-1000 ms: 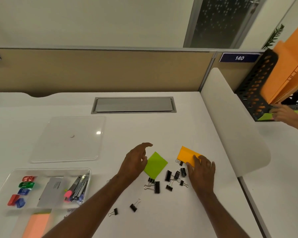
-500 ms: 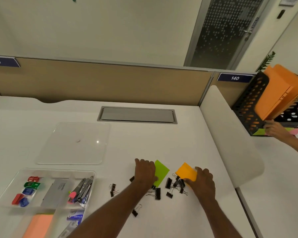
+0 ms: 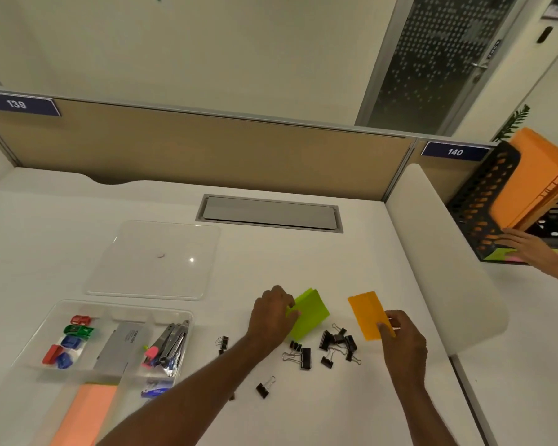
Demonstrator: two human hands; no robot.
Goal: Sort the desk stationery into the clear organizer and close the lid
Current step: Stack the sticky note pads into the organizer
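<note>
Green sticky-note pad (image 3: 310, 313) is pinched at its near-left edge by the left hand (image 3: 273, 317), tilted up off the desk, while the right hand (image 3: 400, 338) grips the near corner of the orange sticky-note pad (image 3: 366, 313), long axis running away from the wrist. What the coming move turns on: the clear organizer (image 3: 187, 317) sits well off to the left of both hands, so the left hand is clearly nearer and the right would have to reach across the binder clips (image 3: 332, 346) scattered just in front of both wrists. The lid (image 3: 152, 259) lies flat beyond the organizer, up-left of the left hand, so it's not closed yet
</note>
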